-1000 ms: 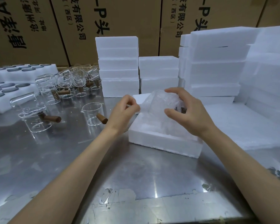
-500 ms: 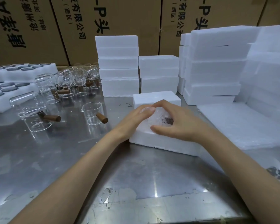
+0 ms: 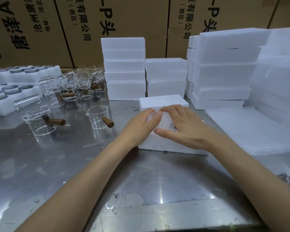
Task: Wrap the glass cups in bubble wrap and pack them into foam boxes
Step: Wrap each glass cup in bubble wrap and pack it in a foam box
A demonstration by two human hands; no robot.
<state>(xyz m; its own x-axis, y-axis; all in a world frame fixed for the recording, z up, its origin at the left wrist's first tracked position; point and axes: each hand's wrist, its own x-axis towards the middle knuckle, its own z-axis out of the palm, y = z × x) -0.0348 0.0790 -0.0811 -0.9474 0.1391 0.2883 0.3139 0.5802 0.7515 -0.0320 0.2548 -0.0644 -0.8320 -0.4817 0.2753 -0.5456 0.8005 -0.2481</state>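
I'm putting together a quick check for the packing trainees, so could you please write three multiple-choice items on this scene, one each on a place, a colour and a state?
1. Where is the bubble-wrapped glass cup?
A. Inside the open white foam box
B. On the cardboard cartons
C. Among the bare cups

2. What colour is the handle of the nearest clear glass spouted cup?
A. White
B. Brown
C. Blue

3. What are the left hand and right hand doing?
A. Hanging idle
B. Lifting a lid
C. Pressing on the bundle

Answers: 1 A, the wrap shows between the hands within the box walls. 2 B, a brown stub sticks out sideways. 3 C, both hands lie over the wrap.
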